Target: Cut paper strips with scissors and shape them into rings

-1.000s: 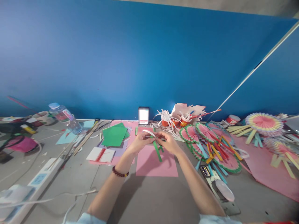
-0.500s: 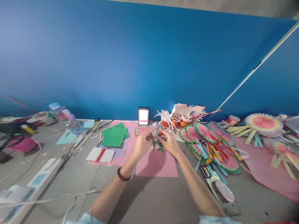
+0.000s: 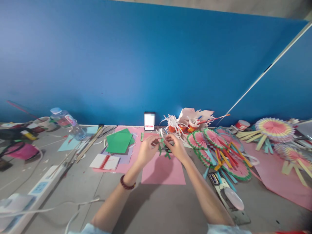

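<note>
Over the top edge of a pink paper sheet (image 3: 163, 174), my left hand (image 3: 147, 150) and my right hand (image 3: 176, 149) meet with fingertips pinched. A thin white strip (image 3: 162, 132) curls up beside the right fingertips, and that hand seems to pinch it. What the left fingers hold is too small to make out. Just under the fingers are curled green paper strips (image 3: 167, 155). Behind the left hand lies a pleated pink paper piece with green edges (image 3: 145, 136), partly covered by my fingers.
Green paper sheets (image 3: 119, 141) lie at left, near wooden sticks (image 3: 90, 144), a plastic bottle (image 3: 70, 123) and a power strip (image 3: 40, 187). A lit phone (image 3: 149, 121) leans on the wall. Pleated paper fans (image 3: 215, 138), cups (image 3: 192, 125) and another phone (image 3: 229, 198) are at right.
My hands stay close together, with the fingertips shifted slightly. The white strip now stands up in a clearer loop by the right fingers. Everything else stays in place.
</note>
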Demonstrator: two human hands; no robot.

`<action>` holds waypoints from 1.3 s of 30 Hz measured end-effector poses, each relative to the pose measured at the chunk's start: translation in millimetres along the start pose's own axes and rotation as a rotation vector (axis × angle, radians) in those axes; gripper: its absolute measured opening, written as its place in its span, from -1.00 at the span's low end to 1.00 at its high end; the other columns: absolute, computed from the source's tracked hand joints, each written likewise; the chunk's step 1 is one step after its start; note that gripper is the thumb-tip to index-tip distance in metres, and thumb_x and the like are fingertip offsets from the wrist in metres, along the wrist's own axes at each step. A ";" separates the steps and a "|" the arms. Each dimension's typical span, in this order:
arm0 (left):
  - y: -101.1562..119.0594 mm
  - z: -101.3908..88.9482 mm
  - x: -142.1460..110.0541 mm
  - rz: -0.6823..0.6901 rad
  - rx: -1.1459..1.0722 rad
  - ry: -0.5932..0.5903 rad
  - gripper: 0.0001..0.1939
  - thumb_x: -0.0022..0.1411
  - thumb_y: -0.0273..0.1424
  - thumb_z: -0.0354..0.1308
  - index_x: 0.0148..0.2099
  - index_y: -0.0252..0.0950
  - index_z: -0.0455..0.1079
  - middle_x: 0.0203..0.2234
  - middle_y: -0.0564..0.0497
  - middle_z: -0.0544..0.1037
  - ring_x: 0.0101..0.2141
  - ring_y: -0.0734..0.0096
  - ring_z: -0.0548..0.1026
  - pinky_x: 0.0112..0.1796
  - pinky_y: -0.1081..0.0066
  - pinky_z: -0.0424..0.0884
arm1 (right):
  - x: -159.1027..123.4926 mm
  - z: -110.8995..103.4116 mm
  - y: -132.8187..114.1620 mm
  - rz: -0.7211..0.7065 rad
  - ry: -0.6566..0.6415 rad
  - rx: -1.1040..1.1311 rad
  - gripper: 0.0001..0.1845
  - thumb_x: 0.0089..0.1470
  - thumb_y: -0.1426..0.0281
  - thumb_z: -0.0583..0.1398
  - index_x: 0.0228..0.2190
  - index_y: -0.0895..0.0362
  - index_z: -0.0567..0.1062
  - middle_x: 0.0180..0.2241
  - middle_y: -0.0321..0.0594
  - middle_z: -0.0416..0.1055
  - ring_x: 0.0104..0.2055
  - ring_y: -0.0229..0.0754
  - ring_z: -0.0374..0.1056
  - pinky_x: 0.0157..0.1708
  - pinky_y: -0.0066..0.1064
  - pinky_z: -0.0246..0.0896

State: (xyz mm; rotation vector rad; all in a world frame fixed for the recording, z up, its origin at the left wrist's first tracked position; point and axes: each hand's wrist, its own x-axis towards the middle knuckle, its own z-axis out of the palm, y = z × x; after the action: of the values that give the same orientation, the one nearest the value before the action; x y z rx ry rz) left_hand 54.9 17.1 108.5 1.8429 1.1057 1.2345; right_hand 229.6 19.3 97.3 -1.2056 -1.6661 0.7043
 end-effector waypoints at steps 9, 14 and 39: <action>13.4 -11.9 0.5 -0.172 -0.164 -0.162 -0.77 0.01 -0.45 0.19 -0.23 -0.30 0.54 -0.33 -0.08 0.60 -0.38 0.33 0.50 -0.34 0.40 0.41 | 0.0 1.0 6.2 0.052 -0.023 0.126 -0.78 0.04 0.31 0.16 -0.21 0.03 0.44 -0.49 -0.33 0.45 -0.44 -0.16 0.42 -0.33 -0.33 0.28; 12.0 -20.9 4.9 -0.260 -0.243 -0.148 -0.68 -0.06 -0.39 0.27 -0.17 -0.32 0.54 -0.34 -0.07 0.60 -0.40 0.36 0.48 -0.35 0.43 0.39 | 2.6 0.9 5.2 0.156 -0.031 0.304 -0.85 -0.03 0.25 0.23 -0.46 0.07 0.44 -0.55 -0.34 0.41 -0.53 -0.22 0.37 -0.45 -0.38 0.27; 0.2 -21.0 11.3 -0.326 -0.441 0.237 -0.66 -0.23 -0.30 0.42 -0.39 -0.33 0.42 -0.57 0.03 0.53 -0.53 0.41 0.50 -0.50 0.48 0.36 | -13.4 -14.0 -50.7 0.389 -0.155 0.488 -0.70 -0.04 0.13 0.24 -0.46 0.11 0.38 -0.82 -0.53 0.07 -0.81 -0.44 -0.09 -0.83 -0.60 -0.27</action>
State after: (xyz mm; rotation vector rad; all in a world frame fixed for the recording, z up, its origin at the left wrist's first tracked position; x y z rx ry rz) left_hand 37.5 28.4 120.3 1.1622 1.0978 1.3880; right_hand 223.2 -12.1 141.2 -1.1412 -1.2754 1.3865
